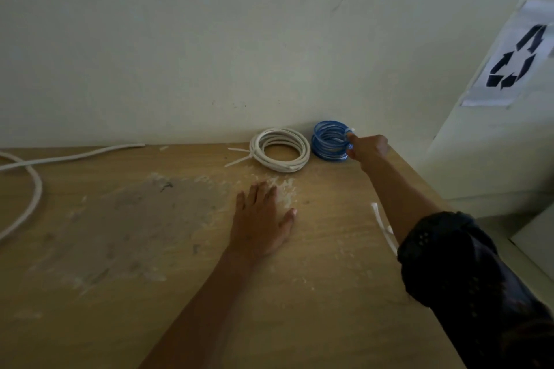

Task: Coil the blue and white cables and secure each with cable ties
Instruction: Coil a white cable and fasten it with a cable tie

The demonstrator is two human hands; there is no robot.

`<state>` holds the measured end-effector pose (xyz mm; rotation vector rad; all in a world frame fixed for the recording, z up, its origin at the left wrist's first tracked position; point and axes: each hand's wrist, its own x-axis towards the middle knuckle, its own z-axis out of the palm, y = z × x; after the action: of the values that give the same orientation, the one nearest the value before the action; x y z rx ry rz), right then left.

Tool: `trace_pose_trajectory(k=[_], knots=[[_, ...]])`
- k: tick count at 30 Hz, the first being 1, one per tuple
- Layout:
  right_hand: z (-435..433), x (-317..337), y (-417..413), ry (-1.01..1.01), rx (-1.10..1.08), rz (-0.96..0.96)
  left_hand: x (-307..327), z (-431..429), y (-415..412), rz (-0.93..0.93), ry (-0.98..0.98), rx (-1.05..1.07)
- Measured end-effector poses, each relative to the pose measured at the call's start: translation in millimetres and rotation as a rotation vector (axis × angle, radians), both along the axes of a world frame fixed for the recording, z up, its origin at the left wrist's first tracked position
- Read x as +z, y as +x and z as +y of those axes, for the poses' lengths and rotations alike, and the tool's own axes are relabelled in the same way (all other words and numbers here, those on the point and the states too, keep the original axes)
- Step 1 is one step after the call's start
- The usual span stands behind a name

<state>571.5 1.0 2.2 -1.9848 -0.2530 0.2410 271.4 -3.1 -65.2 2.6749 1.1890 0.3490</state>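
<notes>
A coiled blue cable lies at the back of the wooden table, close to the wall, with a white tie on its right side. My right hand reaches out and holds that right side of the blue coil, thumb on top. To its left lies a coiled white cable, bound by cable ties whose tails stick out leftward. My left hand rests flat on the table, fingers straight, holding nothing.
A loose white cable curves across the table's left side. Spare white cable ties lie beside my right forearm. A white cabinet with a recycling sign stands to the right. The wall runs behind the table.
</notes>
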Motion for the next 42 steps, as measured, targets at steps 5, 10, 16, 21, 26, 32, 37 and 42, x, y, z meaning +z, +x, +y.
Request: trace_pose_trajectory(k=[5, 10, 16, 21, 26, 32, 37, 42], knots=[[-39, 1, -76, 0.01, 0.065, -0.299, 4, -2, -4, 0.002, -0.015, -0.02], [-71, -35, -180, 0.077, 0.395, -0.404, 15, -6, -33, 0.142, -0.031, -0.092], [-84, -46, -291, -0.249, 0.929, -0.558, 15, -30, -158, 0.041, 0.033, 0.051], [-76, -50, -394, -0.437, 1.208, -0.749, 5, -44, -274, -0.135, 0.162, 0.148], [-69, -51, -431, -0.437, 1.271, -0.794, 10, -29, -342, -0.256, 0.238, 0.354], [-68, -55, -419, -0.396, 1.3, -0.804, 21, 45, -369, -0.015, 0.023, 0.756], [-69, -53, -414, -0.383, 1.31, -0.796, 24, 48, -382, -0.002, 0.118, 0.814], [-68, -52, -416, -0.374, 1.284, -0.815, 28, 34, -475, 0.085, 0.076, 1.157]])
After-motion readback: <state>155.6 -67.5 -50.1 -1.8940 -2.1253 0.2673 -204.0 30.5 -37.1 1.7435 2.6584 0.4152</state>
